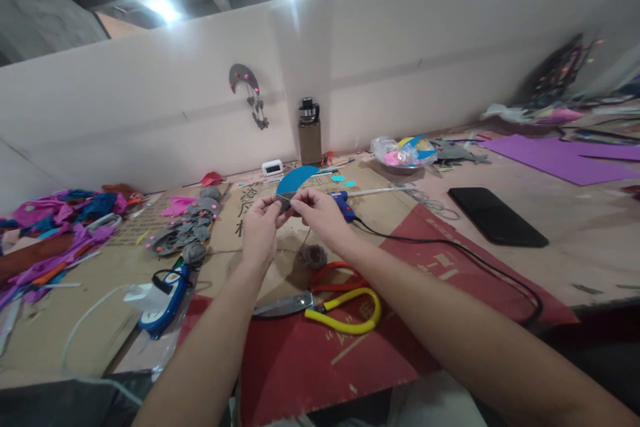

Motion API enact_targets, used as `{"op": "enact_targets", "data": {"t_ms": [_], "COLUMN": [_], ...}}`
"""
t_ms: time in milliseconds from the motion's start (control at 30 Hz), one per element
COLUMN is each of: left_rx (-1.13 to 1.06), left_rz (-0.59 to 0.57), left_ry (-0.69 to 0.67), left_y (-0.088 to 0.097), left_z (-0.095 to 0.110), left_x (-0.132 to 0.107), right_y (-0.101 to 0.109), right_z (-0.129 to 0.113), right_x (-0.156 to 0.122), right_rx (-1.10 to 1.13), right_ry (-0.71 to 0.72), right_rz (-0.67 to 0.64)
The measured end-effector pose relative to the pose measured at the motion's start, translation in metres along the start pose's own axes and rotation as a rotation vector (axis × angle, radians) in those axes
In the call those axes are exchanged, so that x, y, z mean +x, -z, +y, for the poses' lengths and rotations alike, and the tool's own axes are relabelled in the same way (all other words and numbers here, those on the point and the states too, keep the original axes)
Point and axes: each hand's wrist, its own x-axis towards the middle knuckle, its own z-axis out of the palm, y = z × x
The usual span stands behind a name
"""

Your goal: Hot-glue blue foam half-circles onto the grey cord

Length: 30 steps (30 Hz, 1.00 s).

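Note:
Both hands are raised over the cardboard on the table. My left hand [262, 221] and my right hand [319, 213] pinch a small grey felt-like piece [286, 197] between their fingertips; its exact shape is mostly hidden. A blue crescent [296, 179] shows just behind the fingers. Right beside my right hand lies a blue glue gun [343, 206] with a black cord. A ball of grey-brown yarn [313, 255] sits below the hands, a strand running up toward them. Nearer to me, scissors [345, 310] with red and yellow handles rest on red cardboard.
Felt scraps [55, 220] pile up at left, near pinned grey pieces [187, 227] and a power strip [167, 303]. A bottle [309, 133] and a bowl [404, 155] stand at the back. On the right lie a phone [496, 216] and purple sheets [565, 155].

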Motion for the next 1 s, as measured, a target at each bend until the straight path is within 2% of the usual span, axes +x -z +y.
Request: {"op": "enact_targets", "data": {"t_ms": [400, 600, 667, 733, 800, 900, 1000], "left_rx": [-0.003, -0.010, -0.015, -0.020, -0.017, -0.007, 0.003], "left_rz": [-0.041, 0.040, 0.081, 0.107, 0.119, 0.130, 0.120], "left_ry": [0.002, -0.012, -0.024, -0.038, -0.048, -0.048, -0.038], "left_y": [0.007, 0.013, 0.018, 0.022, 0.025, 0.025, 0.025], "left_z": [-0.001, 0.000, 0.002, 0.003, 0.004, 0.004, 0.004], "left_x": [0.004, 0.011, 0.015, 0.019, 0.022, 0.023, 0.022], "right_y": [0.002, 0.005, 0.009, 0.015, 0.021, 0.030, 0.034], "right_z": [0.000, 0.001, 0.002, 0.001, -0.001, -0.007, -0.012], "right_x": [0.002, -0.002, -0.001, 0.000, 0.003, 0.004, 0.004], "right_rx": [-0.024, -0.127, -0.139, -0.036, 0.192, 0.523, 0.657], "right_ry": [-0.001, 0.010, -0.007, -0.065, -0.155, -0.233, -0.234], "right_rz": [-0.002, -0.024, 0.009, 0.066, 0.072, -0.012, -0.087]}}
